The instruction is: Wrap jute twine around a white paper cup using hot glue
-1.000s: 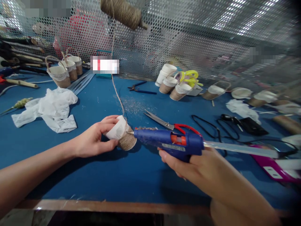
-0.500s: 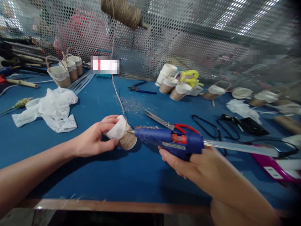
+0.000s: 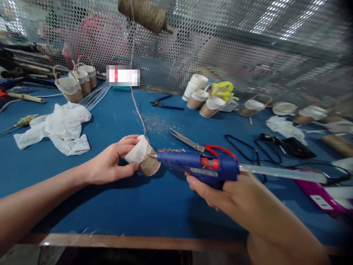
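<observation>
My left hand (image 3: 114,162) is closed round the white upper part of a small paper cup (image 3: 136,151), which lies tilted with its base toward the right. Brown twine (image 3: 150,164) is wound about the cup's lower part. From there a loose strand (image 3: 137,109) runs up to a large spool (image 3: 142,15) at the top. In my right hand (image 3: 228,191) is a blue hot glue gun (image 3: 182,160), a clear glue stick (image 3: 281,173) sticking out of its back. Its nozzle is at the twine on the cup, seemingly touching it. The trigger is hidden by my fingers.
Scissors (image 3: 190,141) with red handles lie just behind the glue gun, and pliers (image 3: 167,103) farther back. White lace (image 3: 59,127) is heaped on the left. Finished twine-wrapped cups (image 3: 72,92) stand at the back left, others (image 3: 211,108) at the back right. A purple power strip (image 3: 314,191) lies right.
The glue gun has shifted very slightly to the left, its nozzle still at the twine. My left hand and the cup have stayed in place.
</observation>
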Available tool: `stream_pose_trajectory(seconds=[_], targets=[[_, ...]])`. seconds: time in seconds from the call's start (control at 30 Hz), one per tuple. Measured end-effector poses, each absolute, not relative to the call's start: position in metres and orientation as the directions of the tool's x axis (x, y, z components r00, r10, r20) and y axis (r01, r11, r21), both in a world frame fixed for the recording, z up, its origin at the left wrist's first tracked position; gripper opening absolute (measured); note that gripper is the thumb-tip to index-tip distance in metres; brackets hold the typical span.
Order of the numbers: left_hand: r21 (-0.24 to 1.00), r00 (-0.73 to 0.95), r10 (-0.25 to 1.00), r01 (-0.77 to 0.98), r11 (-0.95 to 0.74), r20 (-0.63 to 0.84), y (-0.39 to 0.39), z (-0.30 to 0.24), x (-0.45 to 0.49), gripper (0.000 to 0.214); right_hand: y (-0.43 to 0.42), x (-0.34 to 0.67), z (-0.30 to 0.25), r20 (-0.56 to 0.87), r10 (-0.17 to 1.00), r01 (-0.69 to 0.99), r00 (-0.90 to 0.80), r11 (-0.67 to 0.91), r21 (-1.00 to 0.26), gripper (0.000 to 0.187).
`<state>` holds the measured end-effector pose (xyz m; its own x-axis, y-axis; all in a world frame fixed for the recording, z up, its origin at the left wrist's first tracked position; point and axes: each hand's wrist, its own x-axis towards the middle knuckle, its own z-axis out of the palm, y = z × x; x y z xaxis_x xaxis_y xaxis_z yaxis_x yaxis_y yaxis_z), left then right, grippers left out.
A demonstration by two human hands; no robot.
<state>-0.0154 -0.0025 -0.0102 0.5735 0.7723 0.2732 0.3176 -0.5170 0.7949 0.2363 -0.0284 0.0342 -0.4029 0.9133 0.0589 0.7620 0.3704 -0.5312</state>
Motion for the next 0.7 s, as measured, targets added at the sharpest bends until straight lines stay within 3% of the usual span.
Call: stream_pose_trajectory(seconds=[0.53, 0.7], targets=[[0.784, 0.577, 0.771, 0.333, -0.523, 0.269, -0.0034, -0.0108, -0.0160, 0.017, -0.0250, 0.2395, 0.0311, 0.099, 0.916, 0.812, -0.389, 0.391, -0.434, 0.028], [0.793, 0.571, 0.775, 0.325, -0.515, 0.270, -0.0029, -0.0112, -0.0161, 0.018, -0.0294, 0.2355, 0.0355, 0.071, 0.901, 0.769, -0.429, 0.405, -0.494, 0.029]])
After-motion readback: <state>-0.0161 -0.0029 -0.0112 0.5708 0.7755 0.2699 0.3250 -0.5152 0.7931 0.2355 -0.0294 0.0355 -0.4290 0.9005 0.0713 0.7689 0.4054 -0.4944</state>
